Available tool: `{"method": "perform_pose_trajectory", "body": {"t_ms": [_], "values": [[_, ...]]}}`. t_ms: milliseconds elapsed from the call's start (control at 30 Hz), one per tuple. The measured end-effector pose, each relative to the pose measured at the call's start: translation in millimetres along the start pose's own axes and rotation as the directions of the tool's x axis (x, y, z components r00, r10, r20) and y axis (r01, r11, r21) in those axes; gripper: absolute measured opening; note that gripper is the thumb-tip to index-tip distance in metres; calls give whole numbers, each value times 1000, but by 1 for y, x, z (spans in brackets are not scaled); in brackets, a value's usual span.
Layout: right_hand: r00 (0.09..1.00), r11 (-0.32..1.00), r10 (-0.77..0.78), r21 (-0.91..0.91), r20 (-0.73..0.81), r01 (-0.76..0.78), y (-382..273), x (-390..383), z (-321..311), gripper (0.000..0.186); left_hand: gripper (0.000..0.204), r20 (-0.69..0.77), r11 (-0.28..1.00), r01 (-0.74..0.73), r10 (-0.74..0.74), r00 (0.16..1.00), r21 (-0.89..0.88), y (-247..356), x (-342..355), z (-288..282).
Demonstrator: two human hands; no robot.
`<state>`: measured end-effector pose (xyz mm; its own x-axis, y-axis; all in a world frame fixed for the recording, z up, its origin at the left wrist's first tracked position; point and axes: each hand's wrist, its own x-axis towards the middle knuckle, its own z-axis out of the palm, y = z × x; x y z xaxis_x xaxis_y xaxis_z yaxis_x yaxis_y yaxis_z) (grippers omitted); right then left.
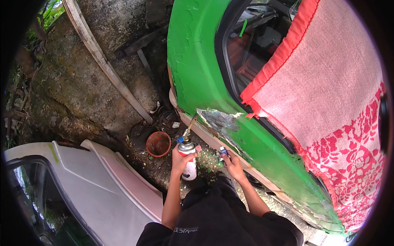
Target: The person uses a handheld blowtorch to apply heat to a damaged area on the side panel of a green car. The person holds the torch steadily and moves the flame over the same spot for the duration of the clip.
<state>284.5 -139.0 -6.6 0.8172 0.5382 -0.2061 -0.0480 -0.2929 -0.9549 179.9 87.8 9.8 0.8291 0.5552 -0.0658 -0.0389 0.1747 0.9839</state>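
Note:
My left hand (179, 161) is wrapped round a blowtorch (190, 169), a white and red gas canister with a metal nozzle and a blue knob. The nozzle points up and away, its tip close to the lower edge of the green car body (193, 61). No flame shows at the tip. In my right hand (234, 166) is a small blue lighter (224, 152) with a pale top, gripped by thumb and fingers. Just beyond both hands, a grey patch (219, 121) with ragged edges shows where the green paint has come off.
A pink and red towel (316, 94) hangs over the car at the right. At the left stands a white vehicle (111, 176). Between them lie an orange-brown pot (158, 144) and scattered debris. A long pale strip (102, 61) leans across the rough wall.

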Motion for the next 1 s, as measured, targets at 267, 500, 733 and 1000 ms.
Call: {"method": "perform_pose_trajectory", "body": {"t_ms": [267, 500, 733, 1000], "values": [[1000, 1000, -12, 10, -8, 12, -4, 5, -1, 25, 34, -1, 1000, -13, 13, 1000, -4, 9, 13, 5], [1000, 1000, 8, 29, -1, -8, -1, 4, -2, 25, 37, -10, 1000, 10, -10, 1000, 15, -2, 7, 4], [1000, 1000, 4, 15, 12, -4, -3, 6, -2, 25, 36, -44, 1000, 8, -8, 999, 5, 0, 8, 2], [1000, 1000, 4, -5, 22, -4, 1, 6, 0, 25, 36, -10, 1000, -9, 9, 1000, 8, -1, 11, -2]]}}
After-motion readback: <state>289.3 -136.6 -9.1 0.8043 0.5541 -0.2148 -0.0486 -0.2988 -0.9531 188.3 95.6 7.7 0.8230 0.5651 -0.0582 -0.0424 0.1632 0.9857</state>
